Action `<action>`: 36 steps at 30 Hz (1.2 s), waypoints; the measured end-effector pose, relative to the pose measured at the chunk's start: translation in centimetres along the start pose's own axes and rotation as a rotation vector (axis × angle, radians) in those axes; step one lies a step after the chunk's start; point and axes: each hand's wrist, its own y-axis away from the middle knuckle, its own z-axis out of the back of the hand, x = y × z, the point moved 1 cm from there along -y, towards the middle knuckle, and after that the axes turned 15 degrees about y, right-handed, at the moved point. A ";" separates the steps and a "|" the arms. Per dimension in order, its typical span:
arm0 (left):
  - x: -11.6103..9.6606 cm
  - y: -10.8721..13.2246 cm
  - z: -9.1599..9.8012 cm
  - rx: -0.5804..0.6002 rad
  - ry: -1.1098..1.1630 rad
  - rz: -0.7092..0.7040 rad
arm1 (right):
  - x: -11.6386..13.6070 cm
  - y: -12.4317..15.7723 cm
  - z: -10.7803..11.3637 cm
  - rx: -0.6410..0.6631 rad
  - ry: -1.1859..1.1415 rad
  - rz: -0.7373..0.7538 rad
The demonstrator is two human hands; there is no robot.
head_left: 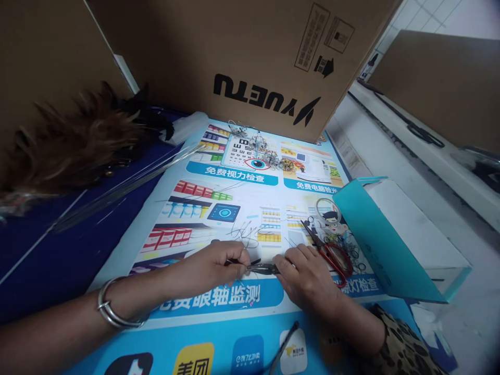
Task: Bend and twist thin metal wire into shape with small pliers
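Over the printed sheet, my right hand (310,278) grips a pair of pliers (264,269), jaws pointing left. The fingertips of my left hand (221,264) are pinched together at the tip of those jaws. A thin dark strip shows by the left fingers; what exactly they hold is too small to make out. Just beyond the hands lie loose bent wires (247,234). Close to my right hand are scissors with red handles (335,260), a coil of wire (328,211) and several small wire loops (353,250).
A turquoise open box (390,245) stands at right. Behind, a large cardboard box (187,57) rises beyond tangled wire clusters (258,143). Long straight wires (136,177) and brown feathers (78,138) lie at left. A dark cord (284,344) is near the front.
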 end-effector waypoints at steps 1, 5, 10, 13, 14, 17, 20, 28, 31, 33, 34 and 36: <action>0.0 0.0 0.0 0.005 -0.007 -0.005 | 0.0 0.0 0.0 0.007 0.005 0.001; -0.1 0.0 0.0 0.006 -0.022 -0.011 | 0.1 0.0 0.0 0.018 0.038 0.009; 0.0 0.0 0.0 0.007 -0.043 -0.023 | 0.2 0.1 -0.1 0.024 0.075 0.005; 0.0 0.0 0.0 -0.004 -0.052 -0.024 | 0.3 0.1 -0.1 0.037 0.063 0.005; 0.0 0.0 0.0 -0.009 -0.056 -0.022 | 0.3 0.1 -0.1 0.040 0.054 0.006; 0.0 0.0 0.0 -0.014 -0.071 -0.024 | 0.4 0.0 0.0 0.059 0.017 0.001; -0.1 -0.1 0.0 -0.005 -0.028 -0.004 | 0.4 -0.1 -0.2 0.089 -0.063 -0.019; -0.2 0.4 0.4 0.063 0.281 0.094 | 0.2 -0.1 -0.8 0.167 -0.278 -0.088; -0.3 0.4 0.6 0.064 0.314 0.094 | 0.2 -0.1 -0.7 0.184 -0.293 -0.099; -0.3 0.4 0.6 0.059 0.323 0.106 | 0.3 -0.2 -0.6 0.190 -0.301 -0.105; -0.3 0.3 0.6 0.060 0.324 0.113 | 0.3 -0.2 -0.5 0.192 -0.305 -0.107; -0.1 0.2 0.4 0.061 0.317 0.111 | 0.3 -0.2 -0.5 0.194 -0.309 -0.119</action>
